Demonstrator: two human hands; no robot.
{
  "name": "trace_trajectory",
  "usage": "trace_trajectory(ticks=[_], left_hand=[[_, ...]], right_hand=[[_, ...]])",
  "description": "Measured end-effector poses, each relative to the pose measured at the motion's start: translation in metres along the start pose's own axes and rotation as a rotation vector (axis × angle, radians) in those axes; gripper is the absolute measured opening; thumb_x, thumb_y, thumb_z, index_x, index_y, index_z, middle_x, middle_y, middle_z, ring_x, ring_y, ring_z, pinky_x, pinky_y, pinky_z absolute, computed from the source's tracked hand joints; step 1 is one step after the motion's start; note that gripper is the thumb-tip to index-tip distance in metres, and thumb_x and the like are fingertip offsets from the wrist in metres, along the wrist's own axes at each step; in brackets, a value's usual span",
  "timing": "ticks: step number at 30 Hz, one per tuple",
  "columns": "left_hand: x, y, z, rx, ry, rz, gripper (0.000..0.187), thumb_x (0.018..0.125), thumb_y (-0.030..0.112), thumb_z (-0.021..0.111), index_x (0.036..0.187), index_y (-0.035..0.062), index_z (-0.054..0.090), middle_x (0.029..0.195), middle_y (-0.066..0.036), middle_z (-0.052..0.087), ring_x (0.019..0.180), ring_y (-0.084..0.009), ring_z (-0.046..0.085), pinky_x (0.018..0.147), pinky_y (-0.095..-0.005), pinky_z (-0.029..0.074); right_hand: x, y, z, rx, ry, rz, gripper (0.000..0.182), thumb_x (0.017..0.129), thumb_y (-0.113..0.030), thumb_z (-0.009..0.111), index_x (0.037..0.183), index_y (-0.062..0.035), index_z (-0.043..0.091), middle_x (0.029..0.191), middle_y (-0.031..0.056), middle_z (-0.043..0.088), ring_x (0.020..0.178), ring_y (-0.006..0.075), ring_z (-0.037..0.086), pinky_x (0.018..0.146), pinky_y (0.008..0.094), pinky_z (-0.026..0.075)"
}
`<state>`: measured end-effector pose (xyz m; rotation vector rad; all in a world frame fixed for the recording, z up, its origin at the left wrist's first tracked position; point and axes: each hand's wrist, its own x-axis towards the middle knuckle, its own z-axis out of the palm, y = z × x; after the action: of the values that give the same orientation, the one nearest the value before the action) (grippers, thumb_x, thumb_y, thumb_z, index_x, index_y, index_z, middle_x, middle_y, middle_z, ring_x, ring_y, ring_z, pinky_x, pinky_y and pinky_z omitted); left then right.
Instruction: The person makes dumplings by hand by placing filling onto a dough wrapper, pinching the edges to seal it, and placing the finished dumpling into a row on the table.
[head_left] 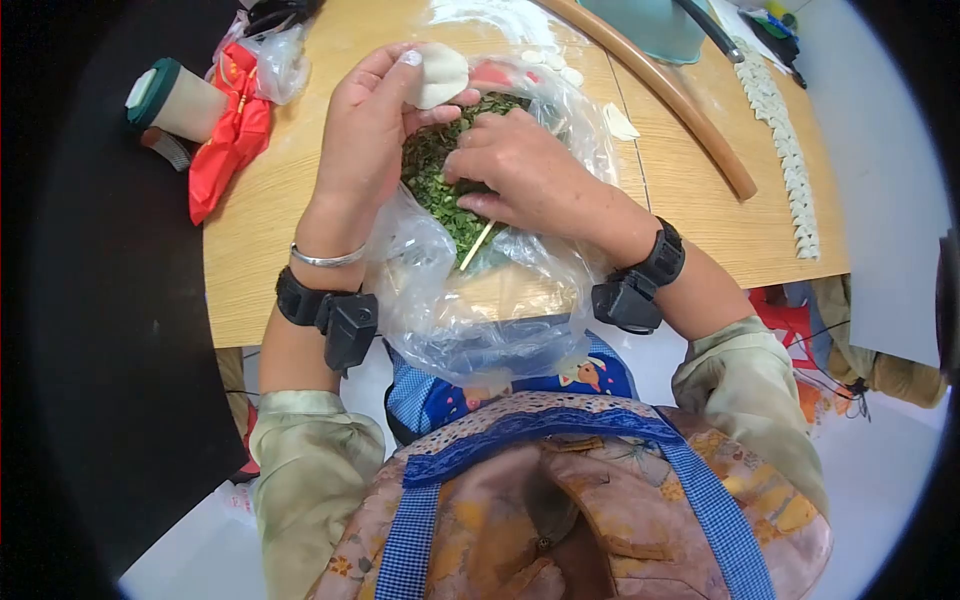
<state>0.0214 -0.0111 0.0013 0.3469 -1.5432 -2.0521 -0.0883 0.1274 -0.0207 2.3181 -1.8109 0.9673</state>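
My left hand point(375, 125) pinches a round, pale dumpling wrapper point(440, 76) between thumb and fingers, raised over the far left side of a clear plastic bag point(420, 260). Chopped green filling point(430, 185) fills the open bag. Over the filling, my right hand point(520, 165) is closed with its fingers curled. A thin chopstick point(476, 248) comes out from under it, slanting toward me; its other end is hidden by the hand.
Folded dumplings point(780, 140) line the table's right side. A long wooden rolling pin point(680, 100) lies diagonally. Loose wrappers point(620, 123) and flour point(490, 14) are beyond the bag. A cup point(178, 100) and red bag point(232, 140) stand left.
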Motion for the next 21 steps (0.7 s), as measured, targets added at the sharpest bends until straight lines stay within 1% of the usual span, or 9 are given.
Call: trace_trajectory(ticks=[1, 5, 6, 7, 9, 13, 16, 19, 21], left_hand=[[-0.002, 0.004, 0.001, 0.017, -0.001, -0.001, 0.023, 0.098, 0.014, 0.046, 0.111, -0.0026, 0.054, 0.100, -0.011, 0.065, 0.082, -0.0193, 0.068, 0.070, -0.0254, 0.057], [-0.016, 0.016, -0.004, -0.055, 0.053, -0.039, 0.025, 0.098, 0.015, 0.046, 0.112, -0.0033, 0.054, 0.105, -0.012, 0.064, 0.096, -0.0211, 0.065, 0.085, -0.0336, 0.054], [-0.020, 0.017, -0.004, -0.082, 0.087, -0.048, 0.026, 0.098, 0.016, 0.046, 0.113, -0.0038, 0.053, 0.107, -0.013, 0.063, 0.101, -0.0224, 0.063, 0.090, -0.0366, 0.053], [-0.025, 0.017, -0.004, -0.067, 0.081, -0.048, 0.026, 0.098, 0.016, 0.046, 0.113, -0.0038, 0.053, 0.107, -0.013, 0.063, 0.101, -0.0224, 0.063, 0.090, -0.0366, 0.053], [-0.033, 0.015, -0.005, -0.106, 0.120, -0.099, 0.030, 0.098, 0.018, 0.047, 0.117, -0.0049, 0.052, 0.111, -0.016, 0.062, 0.107, -0.0244, 0.061, 0.097, -0.0406, 0.049], [-0.043, 0.011, -0.007, -0.115, 0.158, -0.142, 0.034, 0.099, 0.021, 0.046, 0.119, -0.0059, 0.051, 0.116, -0.017, 0.061, 0.110, -0.0257, 0.060, 0.098, -0.0412, 0.047], [-0.050, 0.009, -0.003, -0.173, 0.114, -0.260, 0.038, 0.099, 0.025, 0.045, 0.123, -0.0052, 0.049, 0.119, -0.018, 0.059, 0.112, -0.0270, 0.058, 0.098, -0.0409, 0.047], [-0.053, 0.007, 0.005, -0.223, 0.023, -0.351, 0.038, 0.099, 0.025, 0.046, 0.123, -0.0042, 0.049, 0.121, -0.017, 0.058, 0.113, -0.0270, 0.058, 0.099, -0.0409, 0.047], [-0.053, 0.008, 0.010, -0.255, -0.015, -0.397, 0.037, 0.098, 0.024, 0.048, 0.123, -0.0036, 0.050, 0.120, -0.016, 0.058, 0.110, -0.0258, 0.059, 0.100, -0.0412, 0.046]], right_hand=[[-0.001, 0.001, -0.001, 0.008, -0.054, 0.006, 0.009, 0.071, -0.014, 0.070, 0.071, -0.0088, 0.063, 0.071, 0.0085, 0.060, 0.082, 0.0275, 0.061, 0.073, 0.0409, 0.045], [-0.002, 0.007, -0.003, 0.074, 0.003, 0.029, 0.007, 0.071, -0.013, 0.070, 0.073, -0.0081, 0.065, 0.073, 0.0100, 0.061, 0.081, 0.0289, 0.061, 0.071, 0.0412, 0.046], [-0.003, 0.009, -0.005, 0.149, 0.033, 0.045, 0.007, 0.072, -0.012, 0.069, 0.077, -0.0072, 0.067, 0.075, 0.0111, 0.063, 0.080, 0.0299, 0.062, 0.071, 0.0409, 0.047], [-0.004, 0.011, -0.007, 0.222, 0.063, 0.062, 0.009, 0.073, -0.011, 0.068, 0.080, -0.0062, 0.068, 0.078, 0.0121, 0.064, 0.080, 0.0310, 0.062, 0.071, 0.0406, 0.048], [-0.007, 0.014, -0.010, 0.281, 0.085, 0.108, 0.011, 0.074, -0.009, 0.069, 0.084, -0.0035, 0.068, 0.080, 0.0125, 0.064, 0.078, 0.0298, 0.062, 0.071, 0.0381, 0.048], [-0.008, 0.019, -0.014, 0.375, 0.141, 0.155, 0.015, 0.078, -0.007, 0.068, 0.091, 0.0000, 0.068, 0.082, 0.0125, 0.064, 0.077, 0.0259, 0.062, 0.069, 0.0334, 0.049], [-0.008, 0.017, -0.016, 0.398, 0.207, 0.169, 0.014, 0.079, -0.006, 0.068, 0.091, -0.0007, 0.068, 0.083, 0.0110, 0.065, 0.076, 0.0242, 0.062, 0.069, 0.0330, 0.049], [-0.008, 0.015, -0.021, 0.350, 0.344, 0.098, 0.012, 0.079, -0.007, 0.067, 0.089, -0.0017, 0.067, 0.082, 0.0110, 0.064, 0.078, 0.0263, 0.062, 0.071, 0.0349, 0.049], [-0.007, 0.015, -0.023, 0.279, 0.370, 0.046, 0.011, 0.078, -0.007, 0.068, 0.088, -0.0024, 0.067, 0.082, 0.0111, 0.063, 0.080, 0.0280, 0.061, 0.074, 0.0364, 0.049]])
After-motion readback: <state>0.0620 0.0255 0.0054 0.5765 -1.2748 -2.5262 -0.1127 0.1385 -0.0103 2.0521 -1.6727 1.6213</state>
